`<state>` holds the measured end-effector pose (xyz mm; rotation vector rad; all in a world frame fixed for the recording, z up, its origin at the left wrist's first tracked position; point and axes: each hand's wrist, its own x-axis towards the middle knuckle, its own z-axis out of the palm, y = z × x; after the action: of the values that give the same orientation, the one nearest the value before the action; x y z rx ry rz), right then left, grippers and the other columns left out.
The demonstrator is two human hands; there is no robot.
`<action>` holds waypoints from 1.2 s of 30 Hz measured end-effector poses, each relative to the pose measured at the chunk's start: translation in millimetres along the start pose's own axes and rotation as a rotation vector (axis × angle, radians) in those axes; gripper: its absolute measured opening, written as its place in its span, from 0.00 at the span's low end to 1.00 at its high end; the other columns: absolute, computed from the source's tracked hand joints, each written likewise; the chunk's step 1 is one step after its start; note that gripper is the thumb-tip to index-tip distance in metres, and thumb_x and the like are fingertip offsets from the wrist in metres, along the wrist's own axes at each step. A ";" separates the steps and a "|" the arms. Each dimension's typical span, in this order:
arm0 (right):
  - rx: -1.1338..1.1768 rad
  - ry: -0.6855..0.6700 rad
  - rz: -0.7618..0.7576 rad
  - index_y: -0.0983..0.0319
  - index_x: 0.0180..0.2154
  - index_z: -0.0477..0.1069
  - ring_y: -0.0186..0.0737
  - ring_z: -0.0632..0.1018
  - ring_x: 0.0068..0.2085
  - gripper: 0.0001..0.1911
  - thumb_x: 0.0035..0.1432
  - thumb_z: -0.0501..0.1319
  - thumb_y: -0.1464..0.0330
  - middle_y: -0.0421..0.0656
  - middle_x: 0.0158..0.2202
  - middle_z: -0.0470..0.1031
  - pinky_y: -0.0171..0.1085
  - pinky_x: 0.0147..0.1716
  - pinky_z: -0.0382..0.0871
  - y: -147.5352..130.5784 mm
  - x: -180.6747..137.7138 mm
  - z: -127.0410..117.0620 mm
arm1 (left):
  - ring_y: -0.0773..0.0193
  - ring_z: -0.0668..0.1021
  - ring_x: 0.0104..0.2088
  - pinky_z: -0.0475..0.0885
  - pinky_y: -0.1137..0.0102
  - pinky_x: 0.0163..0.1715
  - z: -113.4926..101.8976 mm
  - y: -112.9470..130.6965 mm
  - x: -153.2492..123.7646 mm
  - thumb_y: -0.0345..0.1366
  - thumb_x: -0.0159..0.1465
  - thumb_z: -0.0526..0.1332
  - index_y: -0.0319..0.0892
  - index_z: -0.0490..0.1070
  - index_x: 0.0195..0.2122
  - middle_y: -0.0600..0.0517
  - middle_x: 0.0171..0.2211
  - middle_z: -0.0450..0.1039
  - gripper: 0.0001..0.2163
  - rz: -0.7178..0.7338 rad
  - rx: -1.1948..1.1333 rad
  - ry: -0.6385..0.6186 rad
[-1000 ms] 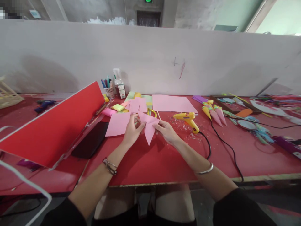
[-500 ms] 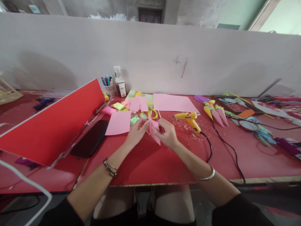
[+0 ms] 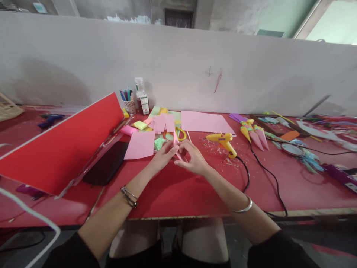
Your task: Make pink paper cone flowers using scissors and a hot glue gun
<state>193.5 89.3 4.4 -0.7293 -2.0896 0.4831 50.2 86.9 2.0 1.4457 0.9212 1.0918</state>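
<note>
Between my two hands a small piece of pink paper (image 3: 175, 138) stands nearly edge-on, above the red table. My left hand (image 3: 165, 153) pinches it from the left side. From the right, my right hand (image 3: 193, 155) grips the same paper, with thumb and fingers closed on its lower part. The fingers hide much of the paper. Just behind it lie yellow-handled scissors (image 3: 182, 134). A pink sheet (image 3: 139, 145) lies flat to the left of my hands, and a green packet (image 3: 160, 143) sits beside it.
A yellow glue gun (image 3: 223, 139) with a black cord lies at the right, among scraps. Pink paper cones (image 3: 258, 137) lie beyond it. A large pink sheet (image 3: 205, 122) is at the back. On the left, a red board (image 3: 67, 141) leans over a black phone-like slab (image 3: 106, 165).
The pink paper has turned more edge-on, and its lower part is now more covered by my fingers. My right hand has shifted slightly left, closer to my left hand.
</note>
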 end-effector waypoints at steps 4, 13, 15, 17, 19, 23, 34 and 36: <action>0.091 -0.049 0.023 0.60 0.28 0.56 0.34 0.63 0.29 0.19 0.47 0.57 0.52 0.41 0.29 0.59 0.37 0.28 0.63 -1.1 -0.1 -1.9 | 0.59 0.72 0.41 0.71 0.71 0.31 1.3 3.7 -1.1 0.49 0.52 0.55 0.39 0.64 0.42 0.48 0.41 0.69 0.22 -0.006 -0.016 -0.061; 0.206 -0.098 0.050 0.60 0.32 0.59 0.34 0.65 0.31 0.17 0.49 0.56 0.54 0.42 0.33 0.59 0.38 0.29 0.64 -0.2 -0.9 -2.7 | 0.58 0.71 0.44 0.71 0.72 0.33 0.3 5.8 -3.3 0.45 0.55 0.54 0.39 0.66 0.43 0.48 0.41 0.70 0.18 0.005 0.050 -0.053; 0.246 -0.114 0.057 0.60 0.34 0.59 0.35 0.65 0.32 0.16 0.51 0.54 0.55 0.42 0.34 0.59 0.38 0.30 0.65 0.0 -1.2 -2.9 | 0.59 0.71 0.42 0.71 0.72 0.31 -0.3 5.1 -3.0 0.45 0.56 0.54 0.39 0.66 0.42 0.47 0.40 0.70 0.18 -0.008 0.048 -0.052; 0.290 -0.132 0.072 0.60 0.35 0.59 0.34 0.65 0.32 0.16 0.52 0.53 0.55 0.42 0.34 0.59 0.38 0.31 0.65 -0.3 -1.5 -3.4 | 0.60 0.73 0.39 0.72 0.72 0.29 -0.7 4.0 -2.2 0.46 0.56 0.54 0.39 0.66 0.43 0.47 0.40 0.70 0.19 -0.030 0.034 -0.053; 0.319 -0.140 0.093 0.60 0.35 0.59 0.33 0.65 0.31 0.15 0.53 0.52 0.55 0.42 0.34 0.59 0.38 0.31 0.65 -1.0 -1.5 -3.9 | 0.62 0.73 0.36 0.72 0.73 0.27 -1.0 2.9 -1.3 0.47 0.55 0.55 0.38 0.66 0.43 0.46 0.39 0.69 0.20 -0.049 0.012 -0.058; 0.336 -0.134 0.112 0.60 0.34 0.59 0.32 0.65 0.30 0.14 0.53 0.52 0.56 0.41 0.33 0.59 0.37 0.30 0.66 -2.0 -1.5 -4.2 | 0.67 0.72 0.30 0.72 0.74 0.25 -0.8 1.7 -0.5 0.49 0.54 0.55 0.38 0.67 0.43 0.48 0.37 0.70 0.21 -0.060 -0.006 -0.065; 0.338 -0.078 0.105 0.60 0.35 0.62 0.34 0.68 0.34 0.16 0.53 0.52 0.54 0.43 0.35 0.63 0.37 0.33 0.66 3.6 -2.2 -3.6 | 0.66 0.73 0.32 0.72 0.75 0.25 1.0 2.2 -2.0 0.44 0.58 0.53 0.39 0.67 0.44 0.48 0.38 0.69 0.17 -0.074 -0.024 -0.044; 0.315 -0.064 0.112 0.60 0.35 0.63 0.34 0.69 0.35 0.16 0.53 0.52 0.54 0.43 0.36 0.65 0.37 0.34 0.66 3.8 -1.9 -3.5 | 0.67 0.73 0.31 0.72 0.74 0.25 1.1 2.6 -2.1 0.44 0.58 0.53 0.39 0.67 0.44 0.48 0.39 0.69 0.17 -0.090 -0.034 -0.026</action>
<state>198.5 91.2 3.1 -0.6532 -1.9745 0.8854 50.6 84.3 4.2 1.3744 0.9361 1.0159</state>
